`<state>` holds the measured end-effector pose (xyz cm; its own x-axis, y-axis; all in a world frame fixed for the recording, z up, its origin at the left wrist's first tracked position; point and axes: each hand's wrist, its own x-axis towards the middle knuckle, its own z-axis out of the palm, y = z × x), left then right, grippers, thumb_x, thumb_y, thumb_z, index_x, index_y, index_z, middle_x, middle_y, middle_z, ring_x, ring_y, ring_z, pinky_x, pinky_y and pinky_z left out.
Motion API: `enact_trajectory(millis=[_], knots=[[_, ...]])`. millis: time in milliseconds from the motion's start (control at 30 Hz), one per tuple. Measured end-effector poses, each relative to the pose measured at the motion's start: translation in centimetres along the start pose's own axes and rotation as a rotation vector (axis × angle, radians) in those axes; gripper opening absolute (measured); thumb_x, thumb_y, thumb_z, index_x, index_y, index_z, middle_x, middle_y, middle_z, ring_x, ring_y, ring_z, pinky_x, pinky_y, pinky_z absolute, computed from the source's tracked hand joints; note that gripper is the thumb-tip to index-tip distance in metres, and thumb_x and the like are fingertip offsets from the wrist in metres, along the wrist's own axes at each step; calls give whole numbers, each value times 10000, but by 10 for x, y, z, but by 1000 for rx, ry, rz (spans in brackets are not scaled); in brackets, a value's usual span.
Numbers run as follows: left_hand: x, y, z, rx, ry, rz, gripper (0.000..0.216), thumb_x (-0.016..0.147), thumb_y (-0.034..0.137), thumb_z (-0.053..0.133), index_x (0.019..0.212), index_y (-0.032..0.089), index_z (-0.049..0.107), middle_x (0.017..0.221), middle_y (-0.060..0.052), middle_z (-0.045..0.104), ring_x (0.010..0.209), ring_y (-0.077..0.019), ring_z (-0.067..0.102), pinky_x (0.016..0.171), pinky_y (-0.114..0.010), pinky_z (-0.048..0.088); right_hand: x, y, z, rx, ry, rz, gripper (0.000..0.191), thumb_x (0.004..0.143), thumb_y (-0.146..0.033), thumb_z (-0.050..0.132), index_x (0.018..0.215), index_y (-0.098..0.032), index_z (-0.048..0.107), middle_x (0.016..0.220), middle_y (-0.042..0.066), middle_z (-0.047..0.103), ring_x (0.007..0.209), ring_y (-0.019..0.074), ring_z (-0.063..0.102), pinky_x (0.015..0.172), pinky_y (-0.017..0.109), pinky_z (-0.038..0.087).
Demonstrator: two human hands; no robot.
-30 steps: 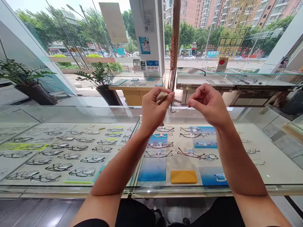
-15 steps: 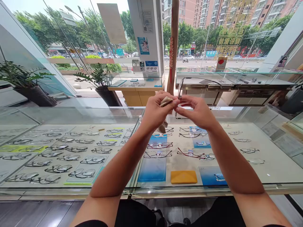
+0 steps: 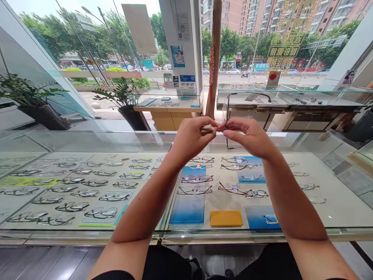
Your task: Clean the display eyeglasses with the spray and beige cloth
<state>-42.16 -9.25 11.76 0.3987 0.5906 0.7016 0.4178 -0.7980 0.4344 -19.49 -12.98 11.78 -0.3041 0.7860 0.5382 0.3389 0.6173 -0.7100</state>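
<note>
Above the glass counter, my left hand [image 3: 189, 136] is closed on a light beige cloth [image 3: 207, 128], most of which is hidden in the palm. My right hand [image 3: 252, 138] pinches a pair of dark thin-framed eyeglasses [image 3: 227, 109] by the frame, turned on end so that one temple arches over the hand. Fingertips of both hands meet at the middle of the eyeglasses' frame. Whether the cloth touches a lens there I cannot tell.
Below the hands is a glass display counter [image 3: 140, 234] with rows of eyeglasses [image 3: 100, 213] inside. It also holds a yellow case [image 3: 226, 218] and blue cards [image 3: 186, 210]. Beyond stand a wooden post [image 3: 215, 58], a potted plant [image 3: 128, 112] and more showcases [image 3: 309, 112].
The eyeglasses and my right hand have shifted slightly right, and the frame has turned a little. The cloth end that hung below my left hand no longer shows.
</note>
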Motion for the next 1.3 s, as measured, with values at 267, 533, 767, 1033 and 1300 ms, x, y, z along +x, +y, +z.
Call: enact_trajectory(millis=[267, 533, 767, 1033, 1300], knots=[[1, -8, -1, 315, -119, 148, 169, 921, 192, 727, 1018, 241, 857, 968, -29, 871, 788, -185, 738, 702, -339, 474, -2, -6, 2, -175, -9, 4, 233, 981, -381, 695, 1037, -223, 857, 1069, 55, 876, 991, 239, 778, 940, 421, 563], [2, -13, -3, 307, -141, 171, 170, 899, 195, 753, 1013, 261, 859, 906, -27, 852, 778, -192, 742, 712, -336, 494, -4, -10, 0, -217, -13, -6, 240, 988, -390, 685, 1020, -230, 861, 1037, 46, 872, 967, 235, 761, 896, 418, 554], [4, -13, 3, -80, -59, 92, 115, 834, 174, 759, 901, 233, 831, 741, 18, 786, 661, -131, 676, 671, -281, 516, -9, -16, -3, -187, 0, -52, 248, 1022, -387, 680, 1092, -255, 879, 1069, 27, 872, 996, 237, 755, 948, 429, 568], [2, -8, 19, -244, 120, 18, 69, 870, 270, 789, 826, 216, 782, 756, -7, 776, 625, -109, 607, 613, -272, 482, -10, -22, -2, -188, 42, -58, 276, 1026, -413, 673, 1104, -230, 864, 1084, 48, 865, 997, 248, 750, 934, 437, 550], [0, -1, 18, -256, 181, -13, 69, 835, 273, 789, 792, 222, 771, 703, 11, 745, 576, -99, 505, 571, -274, 406, -11, -21, -2, -145, 32, -67, 261, 1031, -417, 686, 1122, -246, 861, 1108, 37, 861, 1026, 245, 756, 969, 441, 568]])
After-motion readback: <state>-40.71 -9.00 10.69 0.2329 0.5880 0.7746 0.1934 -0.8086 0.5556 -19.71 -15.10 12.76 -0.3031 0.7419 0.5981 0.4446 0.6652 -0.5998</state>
